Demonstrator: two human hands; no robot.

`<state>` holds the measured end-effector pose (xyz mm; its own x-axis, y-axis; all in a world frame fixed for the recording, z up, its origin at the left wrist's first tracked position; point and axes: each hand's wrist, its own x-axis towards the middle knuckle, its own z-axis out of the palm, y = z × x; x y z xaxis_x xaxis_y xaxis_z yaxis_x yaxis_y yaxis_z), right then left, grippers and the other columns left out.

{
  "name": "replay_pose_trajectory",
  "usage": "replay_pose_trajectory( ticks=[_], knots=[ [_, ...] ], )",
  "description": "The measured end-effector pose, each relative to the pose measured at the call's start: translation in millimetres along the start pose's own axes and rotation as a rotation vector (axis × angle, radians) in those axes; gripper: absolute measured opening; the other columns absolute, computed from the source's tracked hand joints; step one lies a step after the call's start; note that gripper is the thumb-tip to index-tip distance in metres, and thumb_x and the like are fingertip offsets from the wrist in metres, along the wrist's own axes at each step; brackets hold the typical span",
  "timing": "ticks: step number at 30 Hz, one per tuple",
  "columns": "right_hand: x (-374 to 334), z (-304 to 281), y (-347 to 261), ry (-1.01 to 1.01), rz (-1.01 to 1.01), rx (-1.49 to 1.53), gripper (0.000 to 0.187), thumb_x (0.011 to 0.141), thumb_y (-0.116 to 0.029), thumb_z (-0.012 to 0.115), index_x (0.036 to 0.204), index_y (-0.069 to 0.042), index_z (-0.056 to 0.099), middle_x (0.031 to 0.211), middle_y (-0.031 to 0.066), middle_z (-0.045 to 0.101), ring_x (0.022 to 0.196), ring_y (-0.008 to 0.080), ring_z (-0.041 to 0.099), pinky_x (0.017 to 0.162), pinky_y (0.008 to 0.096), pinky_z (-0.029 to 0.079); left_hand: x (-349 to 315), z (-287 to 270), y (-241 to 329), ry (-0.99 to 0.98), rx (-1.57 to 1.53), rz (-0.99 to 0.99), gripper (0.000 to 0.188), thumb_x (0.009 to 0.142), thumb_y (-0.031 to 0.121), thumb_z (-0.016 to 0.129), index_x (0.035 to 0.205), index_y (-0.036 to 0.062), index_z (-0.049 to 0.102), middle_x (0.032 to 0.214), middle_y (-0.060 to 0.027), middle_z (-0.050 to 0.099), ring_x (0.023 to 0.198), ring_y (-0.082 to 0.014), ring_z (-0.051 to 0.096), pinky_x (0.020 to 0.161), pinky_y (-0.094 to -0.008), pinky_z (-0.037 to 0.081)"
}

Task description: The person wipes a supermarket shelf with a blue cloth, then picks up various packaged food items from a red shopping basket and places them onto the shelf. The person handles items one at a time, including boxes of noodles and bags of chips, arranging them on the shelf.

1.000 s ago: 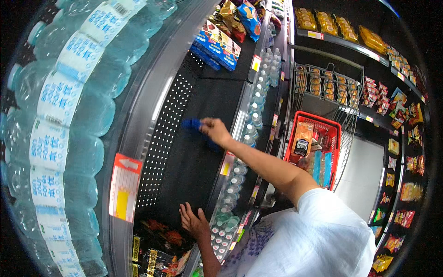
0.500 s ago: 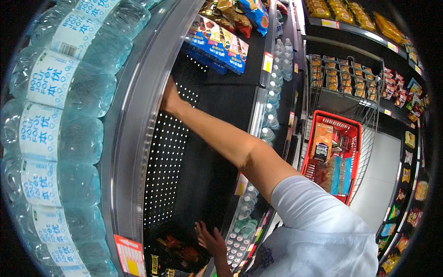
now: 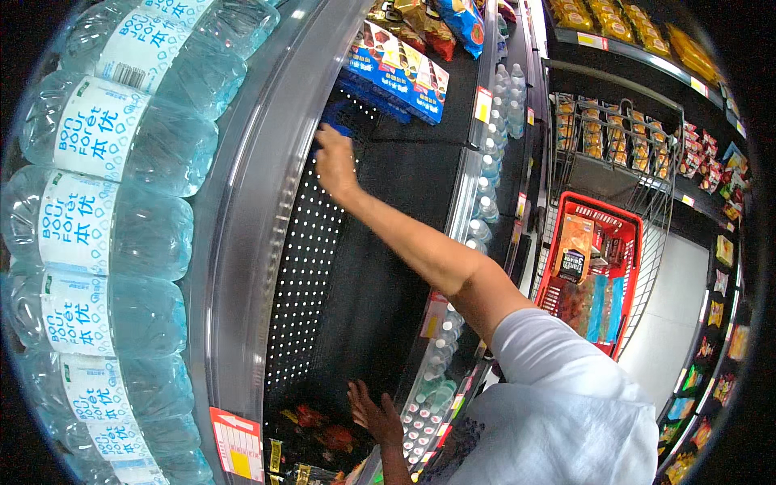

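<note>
My right arm stretches across the black shelf. My right hand (image 3: 336,164) is up by the perforated back panel, its fingers curled at the edge of a blue package (image 3: 339,127), which is mostly hidden behind the fingers and the shelf rail. Just beyond it, flat blue snack boxes (image 3: 398,74) with pictures of filled rolls lie stacked on the shelf. Lower down, my left hand (image 3: 376,415) hangs with fingers spread and nothing in it, above dark-coloured snack packs (image 3: 315,432) at the near end.
Large water bottles (image 3: 81,222) line the shelf above at the left. Small bottles (image 3: 487,186) stand along a lower shelf. Behind, a metal cart (image 3: 664,214) carries a red basket (image 3: 637,242) with packaged food. Snack shelves (image 3: 638,52) run along the far side.
My right hand has come out from behind the shelf rail, moving right and slightly up, with blue now showing at its fingers. My left hand stays spread near the same place.
</note>
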<state>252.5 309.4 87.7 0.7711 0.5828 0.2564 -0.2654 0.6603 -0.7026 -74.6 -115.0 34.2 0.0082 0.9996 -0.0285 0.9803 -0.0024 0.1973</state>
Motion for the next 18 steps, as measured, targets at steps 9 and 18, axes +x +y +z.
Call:
replay_pose_trajectory(
  ticks=[9,18],
  knots=[
    [-34,18,-27,-0.014,-0.283,-0.534,0.037,0.073,0.0,0.073,0.108,-0.008,0.063,0.115,0.0127,0.059,0.109,0.0336,0.053,0.092,0.0419,0.048,-12,0,-7,-0.02,0.012,-0.03,0.063,0.104,0.042,0.043,0.155,0.0073,0.032,0.166,-0.014,0.02,0.153,-0.0382,0.015,0.118,-0.0613,0.006],
    [-64,-14,-9,-0.128,-0.008,-0.565,0.034,0.073,-0.007,0.08,0.101,-0.005,0.061,0.101,0.0183,0.058,0.099,0.0353,0.057,0.089,0.0425,0.049,-6,4,-10,0.027,0.03,0.072,0.061,0.105,0.038,0.043,0.156,0.0074,0.031,0.166,-0.0152,0.02,0.152,-0.039,0.017,0.117,-0.0597,0.011]
  ],
)
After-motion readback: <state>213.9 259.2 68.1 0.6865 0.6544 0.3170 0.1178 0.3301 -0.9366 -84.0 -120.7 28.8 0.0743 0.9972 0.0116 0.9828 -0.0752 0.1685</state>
